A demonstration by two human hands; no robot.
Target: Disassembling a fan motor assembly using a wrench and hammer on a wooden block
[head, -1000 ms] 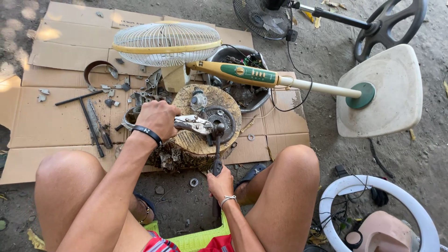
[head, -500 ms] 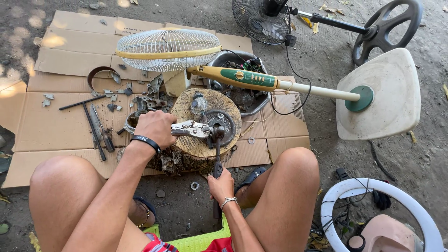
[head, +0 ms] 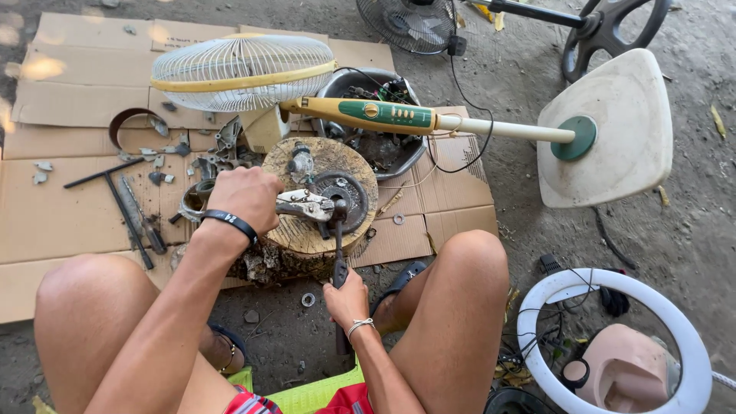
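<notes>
A round wooden stump (head: 318, 169) stands between my knees as a work block. On it lies a dark round metal motor part (head: 349, 192). My left hand (head: 245, 198), with a black band at the wrist, grips silver locking pliers (head: 307, 205) whose jaws reach the motor part. My right hand (head: 346, 295) holds the handle of a dark hammer (head: 338, 238) whose head rests at the part's near edge. A small metal piece (head: 300, 161) sits at the stump's far side.
A stand fan lies on its side: cream grille (head: 241, 69), green and cream pole (head: 383, 115), white base (head: 613, 130). A metal bowl (head: 399, 157) of parts is behind the stump. Tools (head: 126, 207) lie on flattened cardboard (head: 69, 215). A ring light (head: 613, 337) lies right.
My hands stay on the pliers and hammer with only slight shifts; the hammer head sits a little closer to the motor part. The view has moved a bit.
</notes>
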